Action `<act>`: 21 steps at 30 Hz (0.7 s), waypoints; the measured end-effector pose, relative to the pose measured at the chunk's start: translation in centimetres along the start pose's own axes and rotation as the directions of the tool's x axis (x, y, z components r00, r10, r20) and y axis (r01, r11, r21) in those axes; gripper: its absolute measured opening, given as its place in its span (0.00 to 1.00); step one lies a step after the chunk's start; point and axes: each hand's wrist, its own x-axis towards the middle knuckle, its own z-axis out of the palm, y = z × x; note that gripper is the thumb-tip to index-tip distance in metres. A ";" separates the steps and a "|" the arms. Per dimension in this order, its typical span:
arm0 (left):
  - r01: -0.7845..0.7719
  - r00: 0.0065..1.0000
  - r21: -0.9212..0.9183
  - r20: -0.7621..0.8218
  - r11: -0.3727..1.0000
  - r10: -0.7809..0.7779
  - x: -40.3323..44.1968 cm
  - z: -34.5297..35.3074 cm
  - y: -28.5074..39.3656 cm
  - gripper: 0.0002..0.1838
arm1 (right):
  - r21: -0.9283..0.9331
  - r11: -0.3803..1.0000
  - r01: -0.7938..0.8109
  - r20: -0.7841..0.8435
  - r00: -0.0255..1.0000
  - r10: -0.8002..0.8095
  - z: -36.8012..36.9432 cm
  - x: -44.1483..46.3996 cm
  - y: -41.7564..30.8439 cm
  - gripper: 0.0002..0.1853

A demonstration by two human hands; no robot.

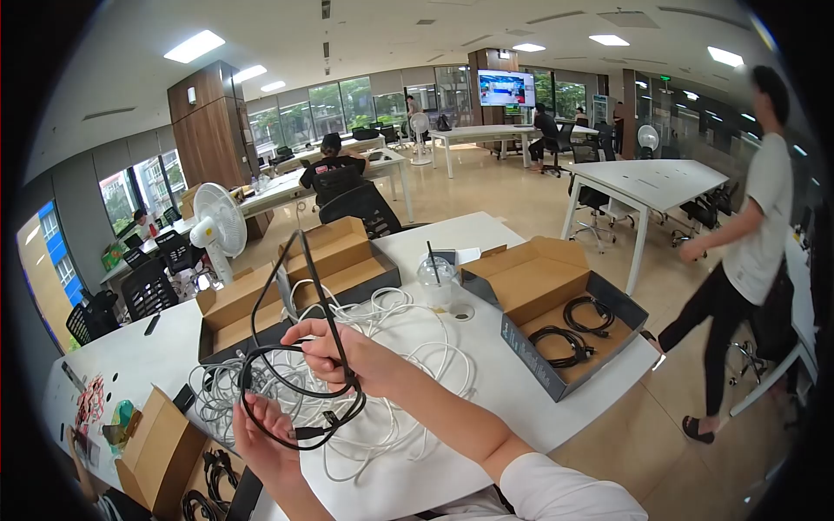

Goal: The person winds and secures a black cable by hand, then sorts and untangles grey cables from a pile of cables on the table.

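Observation:
A black cable (308,432) hangs in loose loops between my two hands, above the table. My right hand (334,354) is closed around part of the loops, and a long bend of the cable sticks up above it. Lower down and to the left, my left hand (265,425) pinches the side of the loop; a dark plug end lies beside its fingers. Beneath both hands spreads a tangle of white cables (447,369), with grey cables (217,391) at its left. An open box (530,286) to the right contains coiled black cables (560,349).
Two open cardboard boxes (334,252) stand behind the tangle. Another box (161,451) at front left holds black cables. A plastic cup (437,280) with a straw sits near the table's hole. A person (747,226) walks at the right; another (333,165) sits ahead.

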 end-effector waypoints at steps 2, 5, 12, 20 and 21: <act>0.037 0.997 -0.193 0.069 0.981 -0.024 -0.5 0.1 -0.6 0.08 | 0.007 1.000 0.009 0.000 1.000 -0.009 0.1 -0.4 -0.5 0.11; 0.029 0.993 0.083 0.112 0.996 -0.038 -0.8 -0.4 -1.7 0.14 | 0.066 0.996 0.057 -0.019 0.998 -0.056 -1.0 -0.3 -0.8 0.11; 0.137 0.985 0.507 0.025 0.851 -0.173 -1.2 -1.0 -2.2 0.14 | 0.305 0.928 0.213 0.003 0.974 -0.225 -1.6 -2.1 -3.0 0.08; 0.116 0.988 0.640 0.002 0.760 -0.153 -1.7 -0.9 -2.2 0.13 | 0.268 0.926 0.266 0.014 0.960 -0.280 -0.3 -3.5 -3.1 0.07; 0.087 0.992 0.621 0.021 0.779 -0.127 -1.7 -0.9 -1.9 0.13 | 0.247 0.929 0.274 0.004 0.959 -0.284 -0.2 -3.5 -3.1 0.07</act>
